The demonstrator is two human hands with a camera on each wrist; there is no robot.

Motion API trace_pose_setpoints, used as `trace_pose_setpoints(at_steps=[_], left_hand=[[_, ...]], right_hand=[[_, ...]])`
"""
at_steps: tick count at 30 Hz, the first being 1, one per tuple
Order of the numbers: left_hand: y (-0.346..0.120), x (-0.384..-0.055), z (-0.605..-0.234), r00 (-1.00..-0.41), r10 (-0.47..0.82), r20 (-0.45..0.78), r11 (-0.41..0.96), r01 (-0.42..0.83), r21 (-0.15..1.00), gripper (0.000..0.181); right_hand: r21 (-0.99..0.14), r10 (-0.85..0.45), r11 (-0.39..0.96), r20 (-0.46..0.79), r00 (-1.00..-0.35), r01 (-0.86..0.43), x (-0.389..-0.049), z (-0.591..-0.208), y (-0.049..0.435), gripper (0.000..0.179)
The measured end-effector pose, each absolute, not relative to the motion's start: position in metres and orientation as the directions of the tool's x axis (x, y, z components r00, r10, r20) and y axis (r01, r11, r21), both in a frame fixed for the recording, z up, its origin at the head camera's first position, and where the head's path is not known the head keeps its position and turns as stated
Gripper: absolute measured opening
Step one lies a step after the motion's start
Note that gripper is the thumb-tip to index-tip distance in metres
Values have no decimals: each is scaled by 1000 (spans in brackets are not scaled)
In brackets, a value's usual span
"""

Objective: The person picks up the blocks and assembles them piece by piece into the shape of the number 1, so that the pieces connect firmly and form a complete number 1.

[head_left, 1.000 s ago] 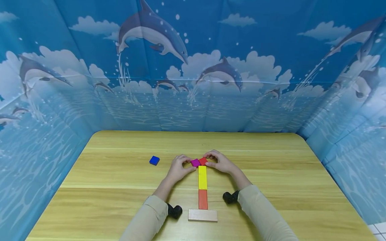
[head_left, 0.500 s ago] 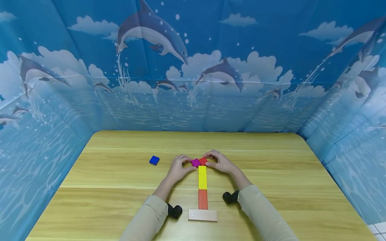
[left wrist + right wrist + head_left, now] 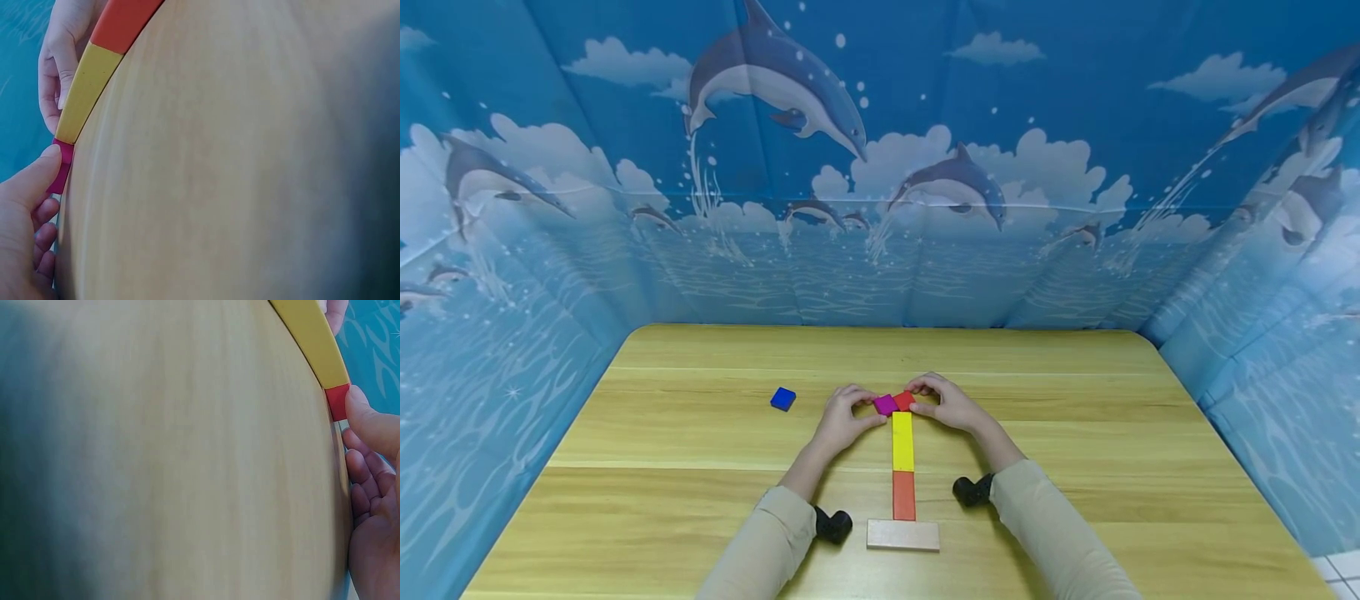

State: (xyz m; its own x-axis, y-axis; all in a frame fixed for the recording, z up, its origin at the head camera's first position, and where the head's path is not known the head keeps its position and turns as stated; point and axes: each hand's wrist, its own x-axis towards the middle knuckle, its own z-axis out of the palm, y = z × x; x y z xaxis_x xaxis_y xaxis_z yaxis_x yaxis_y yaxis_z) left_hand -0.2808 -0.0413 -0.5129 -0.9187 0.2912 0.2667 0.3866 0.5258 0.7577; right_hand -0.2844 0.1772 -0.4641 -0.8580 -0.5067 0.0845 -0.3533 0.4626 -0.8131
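Note:
My left hand (image 3: 841, 422) pinches a magenta square block (image 3: 886, 405) between thumb and fingers; the left wrist view shows the thumb against the magenta block (image 3: 60, 178). From the other side, my right hand (image 3: 953, 406) pinches a red square block (image 3: 904, 401), its thumb touching the red block (image 3: 337, 402) in the right wrist view. The two blocks sit side by side, turned at an angle, at the far end of a yellow rectangular block (image 3: 902, 442). An orange-red block (image 3: 904, 496) continues the line toward me, ending at a crosswise plain wooden block (image 3: 902, 535).
A blue square block (image 3: 783, 399) lies apart, left of my left hand. The wooden table (image 3: 662, 500) ends at the back against a curtain (image 3: 880, 275) printed with dolphins. Black wrist-worn devices (image 3: 833, 527) show at both cuffs.
Both hands keep their hold on the magenta and red blocks, with no clear movement of the blocks. Only the head view has shifted very slightly.

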Motion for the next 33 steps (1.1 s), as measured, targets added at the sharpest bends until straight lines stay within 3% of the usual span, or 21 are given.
trace_pose_setpoints(at_steps=[10, 27, 33], left_hand=[[-48, -283, -513, -926, 284, 248, 420, 353, 836, 38], [-79, -276, -500, -923, 177, 342, 471, 385, 794, 45], [-93, -273, -497, -917, 105, 384, 516, 381, 767, 46]], right_hand=[[-821, -513, 459, 68, -856, -340, -289, -463, 177, 29], [-822, -522, 449, 76, -849, -350, -296, -469, 180, 28], [-807, -505, 466, 93, -858, -362, -309, -495, 184, 28]])
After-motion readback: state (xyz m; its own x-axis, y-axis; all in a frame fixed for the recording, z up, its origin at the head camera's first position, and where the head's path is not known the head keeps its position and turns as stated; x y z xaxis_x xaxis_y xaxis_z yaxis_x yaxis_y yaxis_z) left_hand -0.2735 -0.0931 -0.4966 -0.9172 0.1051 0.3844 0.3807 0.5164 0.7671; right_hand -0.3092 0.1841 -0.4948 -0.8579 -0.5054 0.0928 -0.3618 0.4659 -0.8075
